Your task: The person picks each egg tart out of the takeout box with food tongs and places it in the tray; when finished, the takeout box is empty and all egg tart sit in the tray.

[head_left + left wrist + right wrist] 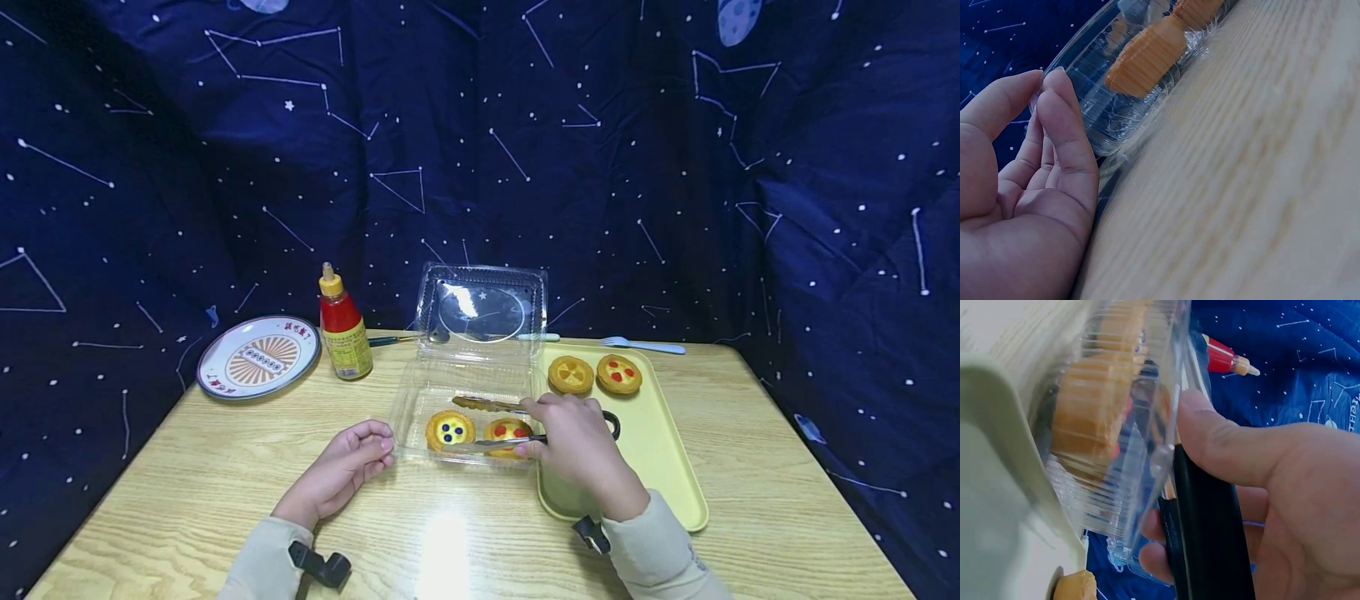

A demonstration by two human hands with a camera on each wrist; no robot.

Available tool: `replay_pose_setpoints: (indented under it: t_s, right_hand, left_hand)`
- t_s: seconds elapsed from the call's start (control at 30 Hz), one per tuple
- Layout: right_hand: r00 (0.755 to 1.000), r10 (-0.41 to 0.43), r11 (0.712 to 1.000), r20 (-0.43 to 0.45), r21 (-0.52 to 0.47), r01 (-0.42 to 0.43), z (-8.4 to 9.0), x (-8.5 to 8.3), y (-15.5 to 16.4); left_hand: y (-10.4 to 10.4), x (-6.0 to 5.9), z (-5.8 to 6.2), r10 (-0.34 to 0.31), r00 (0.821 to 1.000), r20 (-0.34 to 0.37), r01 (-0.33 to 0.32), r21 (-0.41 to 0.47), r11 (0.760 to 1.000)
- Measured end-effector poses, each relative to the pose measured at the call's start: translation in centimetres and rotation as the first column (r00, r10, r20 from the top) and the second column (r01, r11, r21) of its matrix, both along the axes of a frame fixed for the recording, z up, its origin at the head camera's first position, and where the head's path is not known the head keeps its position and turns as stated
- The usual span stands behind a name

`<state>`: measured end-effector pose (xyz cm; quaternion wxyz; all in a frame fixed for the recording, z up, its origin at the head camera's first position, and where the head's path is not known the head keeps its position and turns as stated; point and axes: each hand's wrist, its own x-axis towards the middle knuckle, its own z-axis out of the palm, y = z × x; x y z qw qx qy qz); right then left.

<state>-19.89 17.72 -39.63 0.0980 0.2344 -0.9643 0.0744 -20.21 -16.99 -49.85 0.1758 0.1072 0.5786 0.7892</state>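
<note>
One blue-dotted tart (450, 428) and one red-dotted tart (506, 430) sit side by side in a clear box (406, 400) on the bench (765, 467), its lid (482, 310) standing open at the back. The left hand (348, 462) pinches the box's near left rim between thumb and fingers, while the right hand (573, 437) grips black-handled tongs (483, 405) whose two arms spread apart over the box, one behind the tarts and one across their front edges; how deep the tips reach is hard to tell. To the right, an orange tart (571, 376) and a second red tart (618, 375) rest at the far end of a yellow tray (667, 467). Good handling here appears to call for a steady left hand, since so thin a box could slide or tip if a tong arm knocks its wall. The tips look best placed low on either side of a single tart, clear of its neighbor, and squeezed just enough to hold the crust without crushing or flipping it. Any lift would seem safest straight up, past the rim, before moving sideways. A sauce bottle (347, 342) and a plate (258, 358) stand at left.
</note>
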Motion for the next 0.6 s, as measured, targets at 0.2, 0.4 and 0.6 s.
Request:
replay_pose_setpoints:
  t_s: [0.2,0.4,0.6]
  right_hand:
    - [1.0,-0.008,1.0,-0.03,-0.001,0.008,-0.38,-0.08,-0.15]
    - [1.0,0.004,1.0,-0.019,0.017,-0.003,-0.51,0.01,-0.42]
    - [1.0,-0.01,0.999,-0.011,0.035,0.01,-0.74,0.1,-0.76]
  left_hand:
    - [0.02,0.0,0.03,0.0,1.0,-0.003,0.0,0.005,1.0]
    - [-0.03,-0.05,-0.13,-0.003,1.0,-0.006,0.004,0.011,1.0]
    - [-0.06,-0.03,-0.09,-0.003,1.0,-0.007,0.003,0.007,1.0]
